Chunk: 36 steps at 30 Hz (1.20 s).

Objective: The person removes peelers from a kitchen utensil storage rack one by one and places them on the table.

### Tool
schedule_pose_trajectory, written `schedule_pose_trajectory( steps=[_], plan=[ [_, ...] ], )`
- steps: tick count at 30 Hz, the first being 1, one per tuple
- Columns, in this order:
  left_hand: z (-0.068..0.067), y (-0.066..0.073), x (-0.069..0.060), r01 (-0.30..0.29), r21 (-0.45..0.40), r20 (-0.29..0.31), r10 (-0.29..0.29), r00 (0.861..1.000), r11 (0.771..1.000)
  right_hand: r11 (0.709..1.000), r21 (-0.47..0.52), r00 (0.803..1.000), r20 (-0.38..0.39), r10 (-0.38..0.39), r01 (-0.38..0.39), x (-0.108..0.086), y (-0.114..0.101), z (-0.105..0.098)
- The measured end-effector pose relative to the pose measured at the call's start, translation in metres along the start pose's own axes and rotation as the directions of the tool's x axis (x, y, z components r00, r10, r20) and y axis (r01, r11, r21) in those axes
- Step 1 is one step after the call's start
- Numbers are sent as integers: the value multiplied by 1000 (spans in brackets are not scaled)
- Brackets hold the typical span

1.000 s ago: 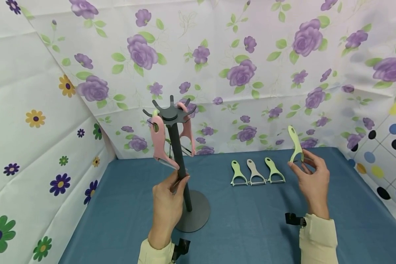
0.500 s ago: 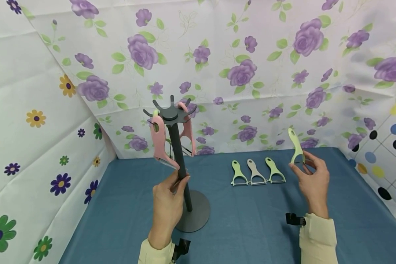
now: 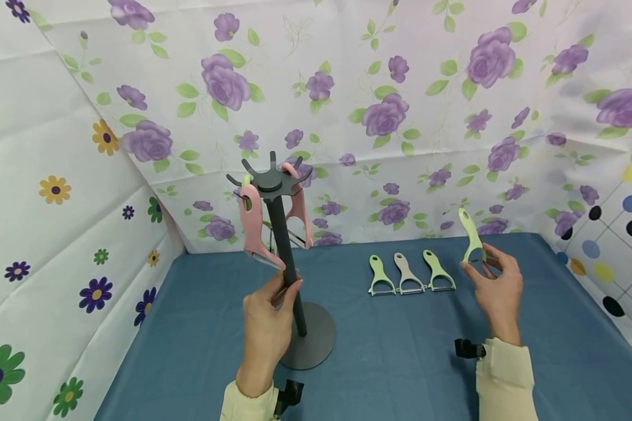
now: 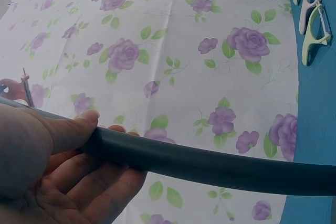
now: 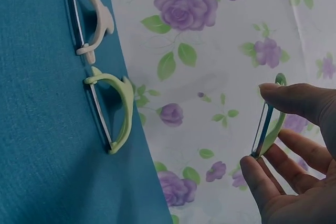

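Note:
My left hand (image 3: 270, 327) grips the dark post of a hook stand (image 3: 283, 240) midway up; the left wrist view shows thumb and fingers around the post (image 4: 210, 162). Pink peelers hang from its hooks, one at the front (image 3: 252, 219) and another behind (image 3: 298, 213); a bit of green shows behind the front one. Off to the right, my right hand (image 3: 497, 289) pinches a green peeler (image 3: 470, 228) by its blade end, handle pointing up. In the right wrist view that peeler (image 5: 275, 132) sits between thumb and fingers, above the table.
Between the hands, two green peelers (image 3: 378, 275) (image 3: 436, 270) and a pale one (image 3: 406, 273) lie in a row on the blue tablecloth (image 3: 390, 356). The stand's round base (image 3: 316, 345) rests on the cloth. Flowered sheeting (image 3: 326, 117) rises behind.
The green peeler in my right hand has dropped slightly. My left hand keeps its place on the post.

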<state>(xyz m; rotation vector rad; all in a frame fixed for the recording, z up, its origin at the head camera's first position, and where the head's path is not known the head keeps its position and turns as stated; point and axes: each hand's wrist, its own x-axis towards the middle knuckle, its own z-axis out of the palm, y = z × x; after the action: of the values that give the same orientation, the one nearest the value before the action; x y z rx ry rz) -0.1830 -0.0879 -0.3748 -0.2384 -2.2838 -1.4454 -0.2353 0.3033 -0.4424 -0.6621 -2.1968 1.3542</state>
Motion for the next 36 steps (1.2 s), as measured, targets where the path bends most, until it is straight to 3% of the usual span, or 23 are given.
schedule_pose_trajectory(
  steps=[16, 36],
  plan=[
    [0, -1, 1, -12, 2, -3, 12, 1000, 1000, 1000, -18, 1000, 14, 26, -26, 6, 14, 3],
    [-1, 1, -1, 14, -9, 4, -14, 1000, 1000, 997, -43, 998, 20, 61, -60, 8, 22, 9]
  ],
)
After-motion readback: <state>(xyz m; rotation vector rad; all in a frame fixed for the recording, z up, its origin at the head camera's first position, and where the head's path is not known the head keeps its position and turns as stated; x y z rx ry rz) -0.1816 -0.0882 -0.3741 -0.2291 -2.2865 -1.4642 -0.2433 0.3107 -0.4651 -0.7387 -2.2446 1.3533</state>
